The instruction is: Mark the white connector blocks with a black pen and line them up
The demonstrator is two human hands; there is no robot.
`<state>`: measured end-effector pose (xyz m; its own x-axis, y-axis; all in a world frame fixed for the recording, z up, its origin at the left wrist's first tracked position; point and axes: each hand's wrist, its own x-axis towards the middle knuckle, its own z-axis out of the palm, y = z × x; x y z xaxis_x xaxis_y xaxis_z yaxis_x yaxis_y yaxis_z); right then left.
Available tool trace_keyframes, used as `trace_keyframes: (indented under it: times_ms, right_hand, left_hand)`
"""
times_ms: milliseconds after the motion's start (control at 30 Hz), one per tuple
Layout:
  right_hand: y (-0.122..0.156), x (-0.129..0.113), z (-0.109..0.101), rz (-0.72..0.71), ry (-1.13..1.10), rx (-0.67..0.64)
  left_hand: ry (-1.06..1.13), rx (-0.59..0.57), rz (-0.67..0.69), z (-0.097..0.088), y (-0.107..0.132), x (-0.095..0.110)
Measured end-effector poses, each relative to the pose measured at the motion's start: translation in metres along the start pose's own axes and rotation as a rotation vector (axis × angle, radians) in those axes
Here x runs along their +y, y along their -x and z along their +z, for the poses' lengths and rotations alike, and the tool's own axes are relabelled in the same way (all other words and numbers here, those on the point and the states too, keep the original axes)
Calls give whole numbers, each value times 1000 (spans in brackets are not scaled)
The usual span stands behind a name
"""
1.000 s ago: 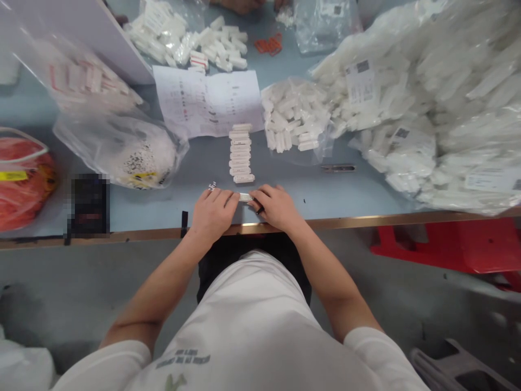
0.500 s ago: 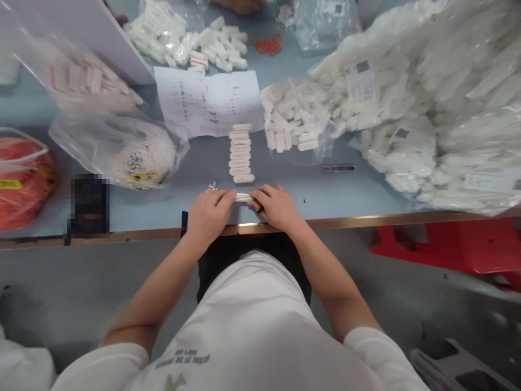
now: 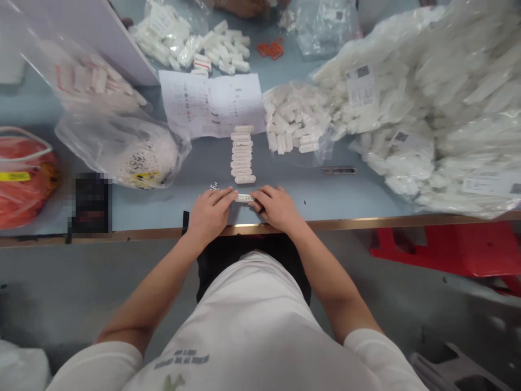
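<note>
A small white plastic connector housing [image 3: 245,198] with rows of dark holes lies crosswise near the table's front edge. My left hand [image 3: 209,213] has its fingertips closed on the left end of it. At the other end, my right hand [image 3: 279,207] pinches the piece with curled fingers. A small black item [image 3: 260,210] shows at the right fingers; its kind is unclear. Just beyond the hands, several similar white housings [image 3: 243,157] lie stacked in a column. Small white bits [image 3: 214,185] are beside my left fingers.
A printed sheet [image 3: 214,103] lies behind the column. Bags of white parts [image 3: 295,117] and a larger heap of bags [image 3: 439,103] fill the right. Thread snips [image 3: 338,170] lie right of centre. Left are a bag of small parts [image 3: 142,157] and an orange bag [image 3: 24,190]. Another person's hand [image 3: 246,6] is opposite.
The view has shifted slightly. My left fingers have eased a little on the housing's left end, while my right hand stays in place. The other person's hand opposite has moved slightly.
</note>
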<state>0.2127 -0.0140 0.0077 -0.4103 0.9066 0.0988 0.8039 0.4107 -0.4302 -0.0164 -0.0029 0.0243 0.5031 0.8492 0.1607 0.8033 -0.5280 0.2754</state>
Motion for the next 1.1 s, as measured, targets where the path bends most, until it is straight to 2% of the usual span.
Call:
trace_keyframes:
  times_ms: [100, 233, 400, 533, 667, 867, 1100]
  right_hand:
    - [0, 0, 1, 0, 2, 6]
    - [-1, 0, 2, 1, 1, 12]
    - [-1, 0, 1, 0, -1, -5]
    - [0, 1, 3, -1, 1, 8]
    - [0, 2, 4, -4, 6, 10]
    - [-1, 1, 2, 2, 19, -7]
    - [0, 1, 4, -9, 35, 30]
  left_hand:
    - [44, 80, -100, -5, 1, -11]
    - [-69, 140, -270, -21, 5, -33]
    - [-177, 9, -287, -32, 12, -52]
    - [-195, -56, -239, -28, 12, -47]
    - [-300, -80, -201, -26, 10, -36]
    - [-415, -49, -133, -20, 7, -32]
    - [-338, 29, -171, -16, 8, -33]
